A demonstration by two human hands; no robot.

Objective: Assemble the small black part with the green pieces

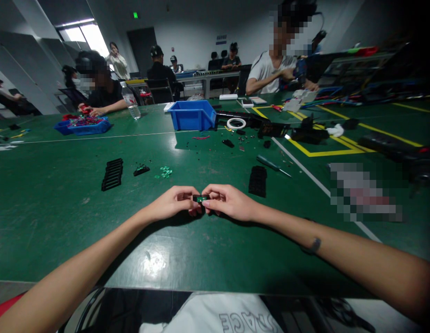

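Between my two hands, just over the green table, is a small black part with a green circuit board (201, 199) set in it. My left hand (175, 202) pinches its left end, and my right hand (226, 202) grips the right end with the thumb on the board. Beyond my left hand lie a pile of small green boards (165, 172), a black piece with green bits (141, 170) and a row of black slotted parts (112, 174). Past my right hand are a stack of black parts (257, 181) and a screwdriver (273, 165).
A blue bin (193, 115) stands at the table's middle back, beside a roll of white tape (236, 123) and scattered small parts. A bottle (131, 101) and a blue tray of wires (88, 125) are at the left. Co-workers sit across; one holds a power drill (299, 74).
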